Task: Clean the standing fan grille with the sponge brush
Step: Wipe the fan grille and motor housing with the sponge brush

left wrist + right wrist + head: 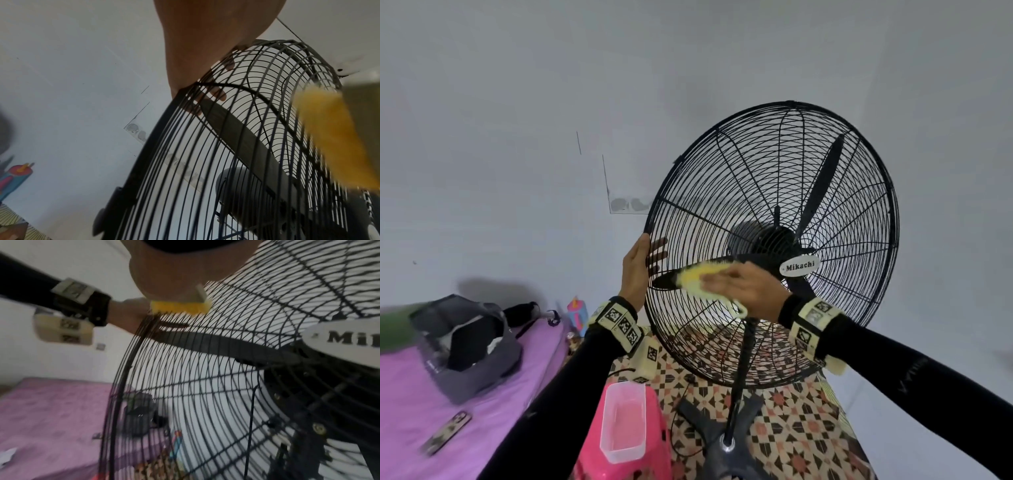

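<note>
Sponge brush (700, 275) presses on the black grille (756, 164), left of the hub badge.
Right hand (743, 286) holds it with fingers curled over its back. Left hand (635, 270) grips the grille's left rim, fingers hooked behind the wires.

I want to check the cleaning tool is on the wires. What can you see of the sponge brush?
The sponge brush is a yellow sponge pad on a pale handle. The right hand grips it and holds it against the front of the black wire fan grille, left of the hub badge. It looks blurred.
</note>
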Demonstrator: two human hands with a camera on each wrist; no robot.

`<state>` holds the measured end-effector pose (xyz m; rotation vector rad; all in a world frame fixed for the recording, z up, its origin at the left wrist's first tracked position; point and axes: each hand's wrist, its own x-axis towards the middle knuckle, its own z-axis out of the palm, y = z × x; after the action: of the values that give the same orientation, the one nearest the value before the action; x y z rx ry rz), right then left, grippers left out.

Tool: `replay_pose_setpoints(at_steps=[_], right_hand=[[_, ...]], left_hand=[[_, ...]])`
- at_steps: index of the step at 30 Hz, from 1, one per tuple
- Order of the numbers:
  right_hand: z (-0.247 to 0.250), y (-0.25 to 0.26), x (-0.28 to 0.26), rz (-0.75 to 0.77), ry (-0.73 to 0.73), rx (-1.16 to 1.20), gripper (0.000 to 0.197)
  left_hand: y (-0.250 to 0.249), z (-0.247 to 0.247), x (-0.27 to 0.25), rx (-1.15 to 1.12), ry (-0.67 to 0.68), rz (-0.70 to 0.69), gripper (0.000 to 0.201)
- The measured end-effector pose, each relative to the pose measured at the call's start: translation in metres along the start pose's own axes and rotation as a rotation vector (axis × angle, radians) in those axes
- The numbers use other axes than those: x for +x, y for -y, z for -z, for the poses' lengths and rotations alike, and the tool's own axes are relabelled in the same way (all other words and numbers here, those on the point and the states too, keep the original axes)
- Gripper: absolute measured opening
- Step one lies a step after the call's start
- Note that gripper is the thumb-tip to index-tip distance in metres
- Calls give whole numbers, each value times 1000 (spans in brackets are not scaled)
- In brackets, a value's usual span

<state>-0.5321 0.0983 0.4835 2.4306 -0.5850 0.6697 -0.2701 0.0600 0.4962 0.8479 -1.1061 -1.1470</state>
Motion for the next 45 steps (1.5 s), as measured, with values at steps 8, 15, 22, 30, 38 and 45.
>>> replay_pose_setpoints(at_steps=[8,15,22,30,38,45], right_hand=[[32,-17,11,-264,-190,-10,44],[32,-9,9,-266,-100,47,66],[12,8,-17,-71,79,75,61],[18,-2,-14,-60,-14,-49,76],[48,-16,-20,-482,-249,71,59],[41,28,-10,-1201,-746,560,57]], left_hand=[[0,-3,-1,-2,-6,17,36],[0,-2,-4,-5,-6,11,30],[1,1,-2,-34,-12,26,30],[-1,-3,-5,-20,4,30,31],[-1,-3,-6,-17,23,30,30],[3,-1,-4,-29,12,30,33]])
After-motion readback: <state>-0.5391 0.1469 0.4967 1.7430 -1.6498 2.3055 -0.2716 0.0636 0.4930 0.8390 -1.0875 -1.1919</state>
